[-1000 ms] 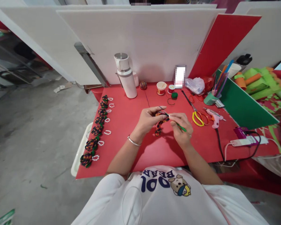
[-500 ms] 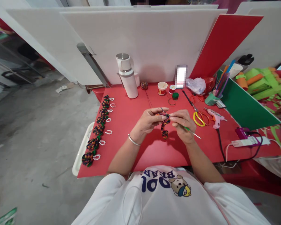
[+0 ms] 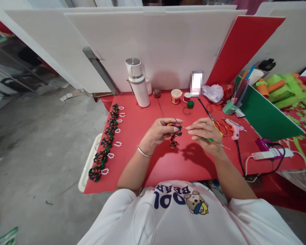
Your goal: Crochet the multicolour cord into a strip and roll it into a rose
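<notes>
My left hand (image 3: 161,130), with a silver bangle at its wrist, pinches a curling strip of dark multicoloured crochet (image 3: 173,139) that dangles below the fingers. A strand of yarn runs over the left forefinger. In my right hand (image 3: 205,133) is a crochet hook (image 3: 210,140) with a green grip, its thin shaft reaching left to the top of the crochet strip. The yarn appears to lead back to a striped yarn ball (image 3: 156,93) near the board. Both hands hover above the red table (image 3: 158,173).
Crocheted balls (image 3: 100,157) with bead loops line the left edge. A white thermos (image 3: 140,88), paper cup (image 3: 176,96) and green yarn ball (image 3: 190,104) stand behind. To the right are scissors (image 3: 220,128), a pink glue gun (image 3: 236,128), a pen cup (image 3: 231,107) and a power strip (image 3: 267,154).
My right hand has moved right with the hook, away from my left hand, drawing the shaft out into view. The crochet strip has shifted slightly left.
</notes>
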Demonstrator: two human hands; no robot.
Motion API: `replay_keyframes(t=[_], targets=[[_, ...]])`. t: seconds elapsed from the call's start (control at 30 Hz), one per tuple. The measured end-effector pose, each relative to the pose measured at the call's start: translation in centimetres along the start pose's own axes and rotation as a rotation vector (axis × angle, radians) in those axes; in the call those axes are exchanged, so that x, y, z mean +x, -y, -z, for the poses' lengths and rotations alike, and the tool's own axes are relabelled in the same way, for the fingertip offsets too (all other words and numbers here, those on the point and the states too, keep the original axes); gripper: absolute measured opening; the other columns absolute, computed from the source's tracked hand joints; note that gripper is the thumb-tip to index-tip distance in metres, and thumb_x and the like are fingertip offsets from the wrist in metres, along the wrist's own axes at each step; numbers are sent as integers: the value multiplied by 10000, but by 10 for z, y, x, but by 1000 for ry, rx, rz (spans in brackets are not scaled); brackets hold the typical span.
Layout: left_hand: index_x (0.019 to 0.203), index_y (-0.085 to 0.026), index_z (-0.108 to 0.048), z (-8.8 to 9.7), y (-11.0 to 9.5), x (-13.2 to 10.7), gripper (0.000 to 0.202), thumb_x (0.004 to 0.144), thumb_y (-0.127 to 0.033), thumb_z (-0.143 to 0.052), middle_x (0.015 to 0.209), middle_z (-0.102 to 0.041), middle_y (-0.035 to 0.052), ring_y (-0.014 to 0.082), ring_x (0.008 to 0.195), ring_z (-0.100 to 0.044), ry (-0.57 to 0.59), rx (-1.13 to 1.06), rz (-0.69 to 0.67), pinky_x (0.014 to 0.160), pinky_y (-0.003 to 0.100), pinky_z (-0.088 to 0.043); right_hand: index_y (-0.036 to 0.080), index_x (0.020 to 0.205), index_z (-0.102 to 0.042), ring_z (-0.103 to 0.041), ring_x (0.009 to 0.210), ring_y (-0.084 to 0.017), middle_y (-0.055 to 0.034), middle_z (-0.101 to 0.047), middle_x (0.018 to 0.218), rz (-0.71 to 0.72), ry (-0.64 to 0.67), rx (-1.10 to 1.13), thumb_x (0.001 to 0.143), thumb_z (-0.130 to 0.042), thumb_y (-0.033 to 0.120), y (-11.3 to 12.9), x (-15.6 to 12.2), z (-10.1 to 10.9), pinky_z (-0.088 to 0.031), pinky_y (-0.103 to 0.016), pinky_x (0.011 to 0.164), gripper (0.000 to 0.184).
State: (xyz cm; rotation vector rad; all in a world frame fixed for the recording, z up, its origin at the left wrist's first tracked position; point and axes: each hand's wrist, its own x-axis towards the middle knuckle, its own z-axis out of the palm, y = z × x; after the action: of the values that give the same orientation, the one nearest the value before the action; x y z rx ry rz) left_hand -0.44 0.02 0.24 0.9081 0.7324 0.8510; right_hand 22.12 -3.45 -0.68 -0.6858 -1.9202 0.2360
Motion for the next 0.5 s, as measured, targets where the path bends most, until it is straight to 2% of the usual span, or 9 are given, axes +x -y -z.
replay_keyframes(t=[0.1, 0.2, 0.33, 0.43, 0.5], targets=[[956, -141, -831, 1, 0, 1, 407, 554, -176, -890, 589, -636, 11, 45, 434, -417, 18, 5, 9, 408, 198, -242, 367, 1056, -791, -700, 931, -228, -1, -827, 1025, -37, 31, 70, 916, -724, 328, 1, 2, 6, -557, -477, 902, 160], [946, -138, -832, 2, 0, 1, 408, 543, -169, -884, 611, -645, 15, 44, 432, -423, 33, 10, 18, 409, 201, -251, 346, 1019, -797, -717, 887, -233, -21, -825, 968, -111, 1, 191, 929, -702, 365, -3, 3, 8, -566, -479, 865, 132], [976, -136, -830, 1, 2, 1, 423, 560, -189, -881, 599, -615, -4, 44, 445, -423, 38, 30, 7, 421, 203, -263, 312, 969, -794, -726, 864, -234, -41, -812, 912, -215, -61, 380, 945, -671, 421, -11, -4, -7, -582, -471, 836, 166], [1050, -137, -816, -7, 8, 2, 479, 581, -205, -884, 613, -603, -25, 36, 473, -415, -37, 74, -102, 449, 199, -288, 324, 1012, -777, -722, 921, -229, -37, -797, 952, -277, -167, 418, 977, -616, 431, -10, -13, -28, -594, -452, 830, 197], [1109, -151, -800, -14, 14, 5, 519, 598, -192, -877, 642, -606, -38, 40, 524, -449, -138, 112, -240, 509, 196, -356, 333, 1048, -775, -702, 980, -230, -40, -786, 1022, -273, -246, 236, 972, -634, 383, -5, -18, -42, -581, -459, 881, 169]])
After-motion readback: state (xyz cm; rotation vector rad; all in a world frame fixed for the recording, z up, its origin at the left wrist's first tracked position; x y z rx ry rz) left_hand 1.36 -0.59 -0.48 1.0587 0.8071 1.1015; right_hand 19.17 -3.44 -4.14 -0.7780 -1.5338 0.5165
